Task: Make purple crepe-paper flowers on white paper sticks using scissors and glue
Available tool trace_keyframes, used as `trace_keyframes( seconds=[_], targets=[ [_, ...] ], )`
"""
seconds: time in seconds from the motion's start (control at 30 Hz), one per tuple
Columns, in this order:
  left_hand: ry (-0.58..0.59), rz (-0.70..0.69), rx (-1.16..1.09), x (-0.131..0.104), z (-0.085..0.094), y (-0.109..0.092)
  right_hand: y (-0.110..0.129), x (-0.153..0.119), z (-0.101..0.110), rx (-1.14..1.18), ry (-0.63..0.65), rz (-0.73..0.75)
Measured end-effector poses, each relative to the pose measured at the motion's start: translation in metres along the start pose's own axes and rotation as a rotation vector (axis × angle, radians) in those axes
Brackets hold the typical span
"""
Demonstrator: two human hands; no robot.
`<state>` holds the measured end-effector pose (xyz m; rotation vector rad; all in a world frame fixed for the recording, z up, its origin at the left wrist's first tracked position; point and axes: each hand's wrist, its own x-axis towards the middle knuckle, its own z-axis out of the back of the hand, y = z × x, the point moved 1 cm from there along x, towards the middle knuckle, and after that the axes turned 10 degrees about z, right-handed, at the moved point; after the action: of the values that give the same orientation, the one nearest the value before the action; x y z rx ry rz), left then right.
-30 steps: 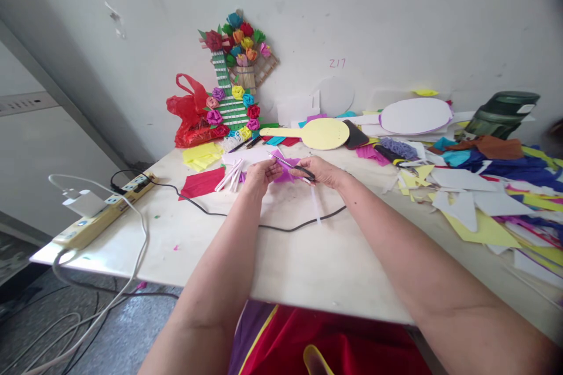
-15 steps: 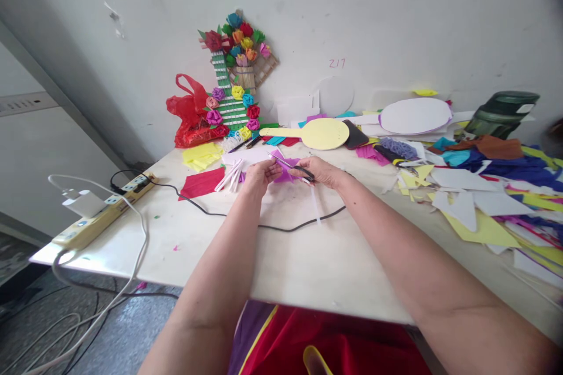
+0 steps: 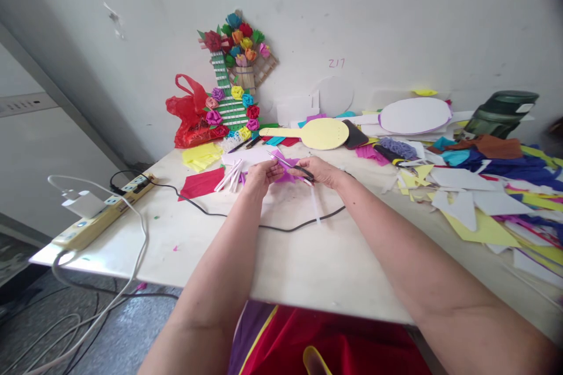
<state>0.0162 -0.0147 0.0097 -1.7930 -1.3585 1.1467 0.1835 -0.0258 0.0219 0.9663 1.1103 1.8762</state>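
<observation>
My right hand [image 3: 323, 171] is closed round a pair of scissors [image 3: 304, 172] with black handles, the blades pointing up and left. My left hand [image 3: 264, 174] pinches at the edge of a purple crepe paper piece [image 3: 287, 174], beside the blade tips. How much paper lies between the blades is too small to make out. Several thin white rolled sticks [image 3: 229, 177] lie just left of my left hand, next to a red paper sheet [image 3: 203, 183]. Below my right hand a pale translucent stick [image 3: 316, 208] crosses the black cable [image 3: 288, 229].
A power strip [image 3: 94, 220] with a white charger sits at the left edge. Paper-flower crafts [image 3: 233, 108] and a red plastic bag [image 3: 191, 117] lean by the wall. Behind my hands lies a yellow paddle-shaped card [image 3: 325, 133]. Paper scraps [image 3: 475, 205] and a green bottle [image 3: 501, 114] occupy the right.
Both hands stay nearly in place. My left hand has shifted very slightly to the right, towards the scissors; the objects around look the same.
</observation>
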Motion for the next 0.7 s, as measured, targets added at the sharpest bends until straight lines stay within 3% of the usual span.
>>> trace_keyframes(
  seconds=[0.7],
  targets=[
    [-0.011, -0.011, 0.006, -0.0018, -0.0001, -0.0016, 0.0027, -0.0008, 0.0001, -0.006, 0.022, 0.013]
  ],
)
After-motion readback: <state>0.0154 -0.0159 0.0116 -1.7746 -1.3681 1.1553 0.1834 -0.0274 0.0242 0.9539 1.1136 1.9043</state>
